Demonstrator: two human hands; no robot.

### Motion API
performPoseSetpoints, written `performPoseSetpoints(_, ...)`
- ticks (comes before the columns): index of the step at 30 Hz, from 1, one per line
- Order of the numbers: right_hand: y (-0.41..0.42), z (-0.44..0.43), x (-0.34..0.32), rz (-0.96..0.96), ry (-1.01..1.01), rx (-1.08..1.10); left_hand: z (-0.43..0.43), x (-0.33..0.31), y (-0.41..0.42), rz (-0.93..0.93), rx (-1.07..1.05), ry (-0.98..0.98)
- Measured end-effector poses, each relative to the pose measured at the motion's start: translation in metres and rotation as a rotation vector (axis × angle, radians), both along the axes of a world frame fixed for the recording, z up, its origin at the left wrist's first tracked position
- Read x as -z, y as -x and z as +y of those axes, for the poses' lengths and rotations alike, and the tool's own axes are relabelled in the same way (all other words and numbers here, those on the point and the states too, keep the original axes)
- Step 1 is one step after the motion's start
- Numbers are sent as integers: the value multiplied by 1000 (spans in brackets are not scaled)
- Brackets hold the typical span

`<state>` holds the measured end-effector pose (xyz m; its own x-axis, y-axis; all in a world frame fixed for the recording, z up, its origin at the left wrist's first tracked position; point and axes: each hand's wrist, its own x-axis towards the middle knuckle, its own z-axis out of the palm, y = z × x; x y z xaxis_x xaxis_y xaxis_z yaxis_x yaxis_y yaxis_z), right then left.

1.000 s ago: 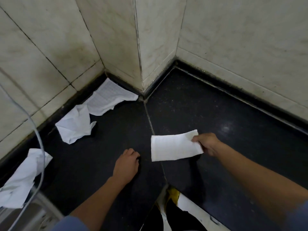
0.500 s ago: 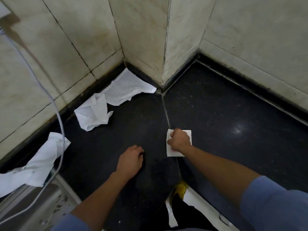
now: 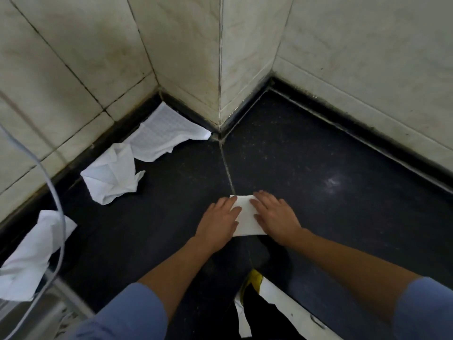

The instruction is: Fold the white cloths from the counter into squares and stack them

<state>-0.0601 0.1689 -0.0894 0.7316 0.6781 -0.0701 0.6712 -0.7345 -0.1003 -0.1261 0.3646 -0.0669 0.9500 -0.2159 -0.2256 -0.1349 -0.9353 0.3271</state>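
A small folded white cloth [image 3: 246, 217] lies flat on the black counter [image 3: 331, 217], over the seam. My left hand [image 3: 219, 220] presses its left side with flat fingers. My right hand [image 3: 275, 215] presses its right side the same way. Only a strip of the cloth shows between the hands. Three unfolded white cloths lie along the left wall: a flat one [image 3: 164, 137] in the corner, a crumpled one [image 3: 112, 176] beside it, and another crumpled one [image 3: 29, 253] at the far left.
Tiled walls [image 3: 186, 45] close in the counter at the back, with a jutting corner. A grey cable [image 3: 58, 204] hangs across the left. A metal sink edge [image 3: 31, 315] sits bottom left. A white and yellow object [image 3: 269, 298] lies at the counter's front edge.
My right hand folded the long cloth strip over into a small square and laid it down. My left hand moved from the bare counter onto the cloth; both hands now press it flat.
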Motion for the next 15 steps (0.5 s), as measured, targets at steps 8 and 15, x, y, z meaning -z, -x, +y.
performPoseSetpoints(8,-7,-29,4,278,318,-33,-4,24,20,157,14,-157)
performPoseSetpoints(15,-42,14,-18,222,78,-31,-6,12,39,90,-168,-50)
